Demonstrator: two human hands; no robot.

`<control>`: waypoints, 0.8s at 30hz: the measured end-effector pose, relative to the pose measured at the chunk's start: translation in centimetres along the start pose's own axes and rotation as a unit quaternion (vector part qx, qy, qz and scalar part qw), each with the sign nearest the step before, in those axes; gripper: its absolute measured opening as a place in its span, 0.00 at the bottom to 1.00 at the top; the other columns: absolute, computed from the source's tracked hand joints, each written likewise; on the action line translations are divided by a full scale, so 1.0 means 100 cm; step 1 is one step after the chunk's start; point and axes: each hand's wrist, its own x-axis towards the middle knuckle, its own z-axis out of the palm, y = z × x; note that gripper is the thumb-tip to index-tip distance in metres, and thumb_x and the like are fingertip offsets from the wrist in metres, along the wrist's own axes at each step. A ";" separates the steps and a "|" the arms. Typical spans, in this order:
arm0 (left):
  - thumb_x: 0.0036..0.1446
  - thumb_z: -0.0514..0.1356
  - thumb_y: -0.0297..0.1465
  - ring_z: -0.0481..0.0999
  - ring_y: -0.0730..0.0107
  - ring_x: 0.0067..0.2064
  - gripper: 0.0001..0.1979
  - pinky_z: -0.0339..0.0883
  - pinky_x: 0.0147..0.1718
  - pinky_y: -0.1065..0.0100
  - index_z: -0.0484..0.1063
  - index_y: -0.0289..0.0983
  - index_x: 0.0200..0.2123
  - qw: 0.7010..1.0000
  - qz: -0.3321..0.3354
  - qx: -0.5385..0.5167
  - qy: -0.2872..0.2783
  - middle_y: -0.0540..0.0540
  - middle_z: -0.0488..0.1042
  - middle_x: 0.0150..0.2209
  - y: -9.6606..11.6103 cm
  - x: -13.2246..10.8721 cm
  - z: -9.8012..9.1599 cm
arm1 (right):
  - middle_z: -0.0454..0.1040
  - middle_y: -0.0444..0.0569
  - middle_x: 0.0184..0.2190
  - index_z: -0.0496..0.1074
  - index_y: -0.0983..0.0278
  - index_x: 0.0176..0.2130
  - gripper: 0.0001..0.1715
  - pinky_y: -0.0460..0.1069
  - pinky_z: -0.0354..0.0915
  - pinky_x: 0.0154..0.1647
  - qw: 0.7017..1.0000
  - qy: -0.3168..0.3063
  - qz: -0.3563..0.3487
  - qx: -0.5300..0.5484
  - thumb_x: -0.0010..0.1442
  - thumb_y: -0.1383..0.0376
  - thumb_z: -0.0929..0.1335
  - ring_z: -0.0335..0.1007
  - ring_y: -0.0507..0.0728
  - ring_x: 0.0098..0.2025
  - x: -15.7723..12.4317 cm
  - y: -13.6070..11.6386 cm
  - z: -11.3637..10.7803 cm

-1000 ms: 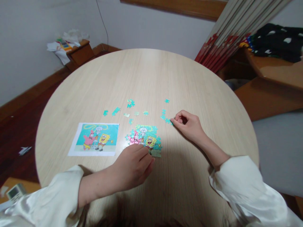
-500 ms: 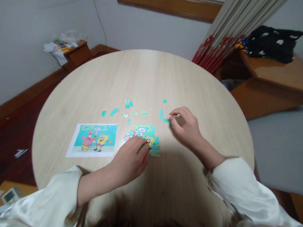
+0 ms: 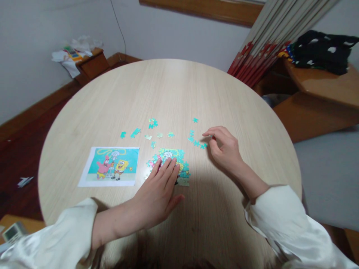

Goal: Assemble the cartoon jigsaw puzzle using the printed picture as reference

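Note:
My left hand [image 3: 158, 190] lies flat with fingers stretched over the partly joined jigsaw puzzle [image 3: 183, 179], covering its lower left part. The puzzle's cartoon figures show in part above and beside my fingers. To the right, my right hand [image 3: 224, 147] hovers with curled, parted fingers and nothing visible between them. Just left of its fingertips lie several loose turquoise puzzle pieces [image 3: 196, 143], and one lone piece [image 3: 195, 120] is farther back. A printed reference picture [image 3: 113, 164] with the same cartoon figures rests left of the puzzle.
More loose pieces [image 3: 135, 132] are scattered behind the puzzle on the round wooden table [image 3: 174, 89]. A wooden cabinet [image 3: 322, 93] with a dark cloth [image 3: 322, 52] on it stands at the right, near a curtain [image 3: 269, 41].
My left hand has gone from a bent, pinched shape to flat and outstretched on the puzzle. My right hand has shifted slightly right, uncovering a loose piece.

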 end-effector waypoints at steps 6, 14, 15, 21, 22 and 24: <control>0.68 0.45 0.39 0.46 0.46 0.69 0.31 0.45 0.65 0.44 0.49 0.23 0.65 0.998 -0.010 -0.038 -0.048 0.28 0.52 0.67 0.003 0.004 0.013 | 0.79 0.53 0.42 0.74 0.63 0.42 0.18 0.57 0.70 0.47 0.992 -0.101 -0.078 0.010 0.60 0.76 0.59 0.74 0.58 0.46 -0.014 -0.027 0.004; 0.66 0.46 0.32 0.62 0.49 0.63 0.22 0.60 0.59 0.46 0.59 0.26 0.59 0.987 0.020 -0.117 0.104 0.29 0.65 0.59 0.002 0.006 0.007 | 0.75 0.58 0.52 0.67 0.68 0.55 0.21 0.58 0.69 0.54 0.963 -0.227 -0.149 0.010 0.67 0.69 0.57 0.70 0.58 0.56 -0.030 -0.044 0.015; 0.66 0.46 0.30 0.67 0.51 0.59 0.19 0.62 0.57 0.47 0.64 0.28 0.55 0.985 0.020 -0.119 0.124 0.32 0.70 0.55 0.001 0.007 0.003 | 0.75 0.58 0.52 0.67 0.68 0.56 0.21 0.58 0.69 0.55 0.961 -0.232 -0.150 0.002 0.67 0.69 0.57 0.69 0.58 0.57 -0.030 -0.045 0.016; 0.64 0.47 0.27 0.72 0.62 0.33 0.15 0.69 0.31 0.61 0.70 0.34 0.30 0.987 0.020 -0.076 0.138 0.43 0.74 0.31 -0.005 0.009 -0.016 | 0.69 0.61 0.58 0.64 0.68 0.59 0.22 0.61 0.63 0.61 0.936 -0.307 -0.166 -0.042 0.67 0.66 0.59 0.62 0.61 0.63 -0.032 -0.049 0.018; 0.64 0.47 0.26 0.72 0.63 0.32 0.15 0.68 0.30 0.62 0.70 0.35 0.29 0.988 0.022 -0.067 0.136 0.44 0.73 0.30 -0.005 0.009 -0.017 | 0.68 0.61 0.59 0.64 0.69 0.59 0.22 0.62 0.62 0.61 0.931 -0.320 -0.168 -0.048 0.67 0.66 0.60 0.62 0.62 0.63 -0.033 -0.049 0.018; 0.63 0.47 0.26 0.72 0.64 0.31 0.15 0.66 0.30 0.63 0.69 0.35 0.28 0.989 0.025 -0.060 0.135 0.44 0.74 0.29 -0.005 0.009 -0.018 | 0.67 0.62 0.60 0.64 0.69 0.59 0.23 0.63 0.61 0.61 0.925 -0.338 -0.167 -0.054 0.66 0.66 0.61 0.61 0.63 0.63 -0.033 -0.048 0.017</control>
